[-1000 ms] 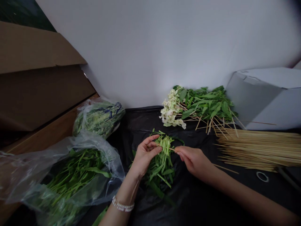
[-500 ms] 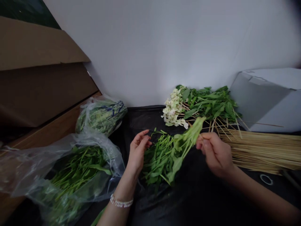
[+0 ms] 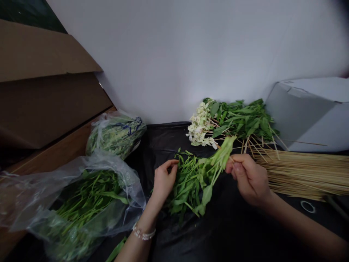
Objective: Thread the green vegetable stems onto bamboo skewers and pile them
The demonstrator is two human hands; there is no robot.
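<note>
My right hand (image 3: pixel 248 178) pinches a thin bamboo skewer (image 3: pixel 231 158). Threaded on it by their pale stems are leafy greens (image 3: pixel 222 154) that hang down to the left, and the skewer's tip shows just past the stems. Beneath and beside them lies a loose heap of the same greens (image 3: pixel 185 189) on black plastic sheeting (image 3: pixel 218 236). At the left edge of that heap my left hand (image 3: pixel 165 180), with a beaded bracelet on its wrist, has thumb and fingertips closed on a stem or leaf. Its exact grip is partly hidden.
Behind lie finished-looking skewers of greens (image 3: pixel 245 118) and pale frilly leaves (image 3: pixel 200 125). Bare skewers (image 3: pixel 305 173) are stacked right, near a white box (image 3: pixel 313 116) and a ring (image 3: pixel 308 206). Plastic bags (image 3: pixel 131 182) of greens and a cardboard box (image 3: pixel 49 105) stand left.
My left hand has moved down and right to the heap, its fingers closing at the leaves. My right hand has barely moved with the skewer.
</note>
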